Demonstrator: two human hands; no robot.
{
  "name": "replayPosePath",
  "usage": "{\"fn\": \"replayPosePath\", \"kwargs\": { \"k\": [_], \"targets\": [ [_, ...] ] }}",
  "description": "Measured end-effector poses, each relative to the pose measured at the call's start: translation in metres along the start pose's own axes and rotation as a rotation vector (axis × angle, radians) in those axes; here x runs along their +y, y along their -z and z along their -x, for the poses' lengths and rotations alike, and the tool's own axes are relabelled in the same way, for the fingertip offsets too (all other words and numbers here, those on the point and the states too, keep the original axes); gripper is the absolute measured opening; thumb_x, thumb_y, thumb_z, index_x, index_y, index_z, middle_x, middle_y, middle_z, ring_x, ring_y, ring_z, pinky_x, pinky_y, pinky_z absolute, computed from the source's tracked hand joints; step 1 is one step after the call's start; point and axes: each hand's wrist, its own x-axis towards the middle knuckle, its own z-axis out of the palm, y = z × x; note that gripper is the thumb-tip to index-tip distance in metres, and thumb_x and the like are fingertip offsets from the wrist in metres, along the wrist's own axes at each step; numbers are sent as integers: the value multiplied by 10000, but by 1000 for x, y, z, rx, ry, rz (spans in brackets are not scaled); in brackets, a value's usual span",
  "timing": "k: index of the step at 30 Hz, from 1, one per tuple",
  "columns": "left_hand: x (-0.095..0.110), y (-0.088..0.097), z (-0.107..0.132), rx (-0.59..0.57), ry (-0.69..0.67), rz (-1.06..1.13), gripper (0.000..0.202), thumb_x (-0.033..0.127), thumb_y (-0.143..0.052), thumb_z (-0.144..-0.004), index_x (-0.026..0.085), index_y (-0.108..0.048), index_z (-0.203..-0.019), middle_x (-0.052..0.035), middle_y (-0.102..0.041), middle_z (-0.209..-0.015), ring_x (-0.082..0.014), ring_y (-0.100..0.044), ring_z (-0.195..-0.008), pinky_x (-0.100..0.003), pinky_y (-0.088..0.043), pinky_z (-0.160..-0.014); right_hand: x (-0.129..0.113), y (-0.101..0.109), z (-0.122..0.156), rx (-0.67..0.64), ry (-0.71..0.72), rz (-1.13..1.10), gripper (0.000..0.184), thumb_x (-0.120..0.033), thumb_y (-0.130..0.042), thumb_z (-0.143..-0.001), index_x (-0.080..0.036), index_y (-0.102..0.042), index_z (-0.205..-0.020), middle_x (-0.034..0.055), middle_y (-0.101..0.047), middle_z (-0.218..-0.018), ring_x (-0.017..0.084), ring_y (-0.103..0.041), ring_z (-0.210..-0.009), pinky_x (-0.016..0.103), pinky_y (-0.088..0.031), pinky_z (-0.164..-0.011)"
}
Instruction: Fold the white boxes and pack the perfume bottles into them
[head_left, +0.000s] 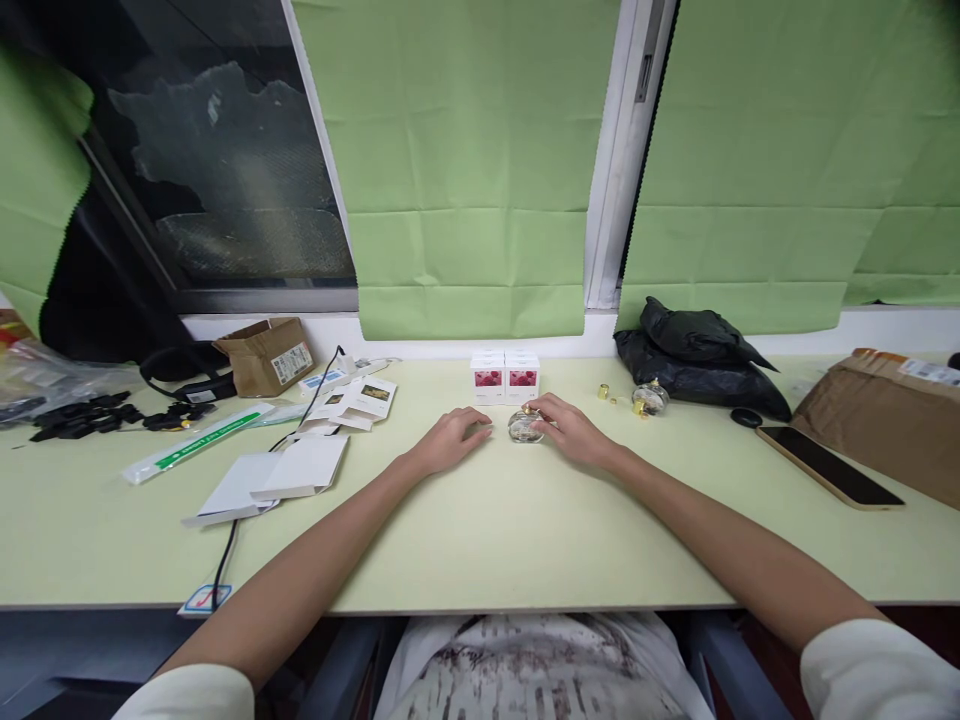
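Note:
A round clear glass perfume bottle stands on the table in front of me. My right hand has its fingers closed round the bottle's top and right side. To the left of the bottle, my left hand rests on the tabletop, fingers loosely bent and apart, with nothing in it. Just behind the bottle are small white boxes with pink-red pictures, set close together. A second glass bottle is farther right, beside small gold caps.
Flattened white cartons, a black cable and an open brown box lie at left. On the right are a black plastic bag, a phone and a brown parcel. Green curtains hang behind the table.

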Motion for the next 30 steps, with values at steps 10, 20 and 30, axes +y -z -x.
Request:
{"fn": "replayPosePath", "kwargs": {
  "k": [10,20,30],
  "targets": [
    [2,4,2,-31,-20,-5,432,553,-458,-1066,246,-723,-1214,-87,-723,-1268,-297,-650,-1196,-460,-494,-1086,26,38,1,85,-160,614,397,-364,-312,-1137,-186,-643,-1266,145,-715,-1246,275,-622,-1157,411,-426,-1054],
    [3,5,2,-38,-26,0,445,566,-450,-1062,248,-725,-1209,-93,-724,-1263,-302,-651,-1194,-468,-503,-1084,75,56,10,51,-560,988,272,-135,-420,-1013,-92,-627,-1183,278,-718,-1150,368,-626,-1108,442,-421,-925],
    [4,4,2,-42,-24,-12,472,599,-441,-1057,264,-732,-1217,-86,-728,-1271,-301,-657,-1200,-458,-507,-1085,76,48,15,-38,-659,985,322,-58,-479,-939,-110,-639,-1213,266,-710,-1159,364,-675,-1117,424,-495,-872]
  ]
}}
